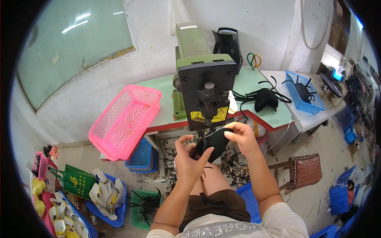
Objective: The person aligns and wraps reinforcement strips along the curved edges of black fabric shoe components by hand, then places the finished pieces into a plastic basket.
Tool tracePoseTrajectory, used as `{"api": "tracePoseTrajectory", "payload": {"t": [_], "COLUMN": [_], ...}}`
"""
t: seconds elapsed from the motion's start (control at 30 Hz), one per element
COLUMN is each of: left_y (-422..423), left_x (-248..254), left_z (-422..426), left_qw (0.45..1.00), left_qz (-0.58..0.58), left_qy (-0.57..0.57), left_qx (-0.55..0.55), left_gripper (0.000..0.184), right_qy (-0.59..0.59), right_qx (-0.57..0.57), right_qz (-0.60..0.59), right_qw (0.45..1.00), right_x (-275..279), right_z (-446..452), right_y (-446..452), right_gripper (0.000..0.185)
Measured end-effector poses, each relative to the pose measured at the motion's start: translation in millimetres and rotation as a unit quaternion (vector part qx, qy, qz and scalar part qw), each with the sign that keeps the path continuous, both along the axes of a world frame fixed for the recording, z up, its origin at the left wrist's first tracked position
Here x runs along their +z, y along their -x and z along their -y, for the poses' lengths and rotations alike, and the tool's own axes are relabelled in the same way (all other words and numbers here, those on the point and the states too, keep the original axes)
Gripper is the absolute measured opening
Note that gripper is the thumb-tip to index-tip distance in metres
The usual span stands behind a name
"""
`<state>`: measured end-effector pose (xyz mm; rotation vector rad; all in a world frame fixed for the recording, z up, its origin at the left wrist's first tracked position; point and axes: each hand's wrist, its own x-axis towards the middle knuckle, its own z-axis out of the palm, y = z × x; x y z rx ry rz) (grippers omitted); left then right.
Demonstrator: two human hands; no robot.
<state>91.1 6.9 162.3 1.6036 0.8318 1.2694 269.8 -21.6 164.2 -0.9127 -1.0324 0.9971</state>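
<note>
Under the green press machine (194, 43), both my hands hold a black shoe upper (215, 144). My left hand (188, 158) grips its near left edge, thumb on top and fingers curled behind. On the far right edge, my right hand (240, 137) pinches it between thumb and fingers. The upper lies just below the machine's lower tip (207, 129); whether they touch, I cannot tell. More black pieces with long thin straps (266, 100) lie on the green tabletop to the right.
A pink basket (126, 119) overhangs the table's left edge. Scissors (254, 60) stand behind the machine, and a blue basket (313, 104) holds a strapped black piece. Below are a green basket (137, 216), white pieces (107, 194), a wooden chair (305, 171) and black scraps on the floor.
</note>
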Motion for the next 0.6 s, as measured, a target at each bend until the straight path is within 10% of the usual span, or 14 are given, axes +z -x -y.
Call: {"api": "tracePoseTrajectory", "payload": {"t": [0.6], "left_y": [9], "left_x": [-22], "left_z": [-7], "left_qw": [0.980], "left_qz": [0.188], "left_qy": [0.065], "left_qx": [0.000], "left_gripper": [0.030], "right_qy": [0.055], "right_qx": [0.045], "right_qz": [0.053], "right_qw": [0.996], "right_x": [-29], "right_z": [1], "right_y": [25], "right_gripper": [0.016]}}
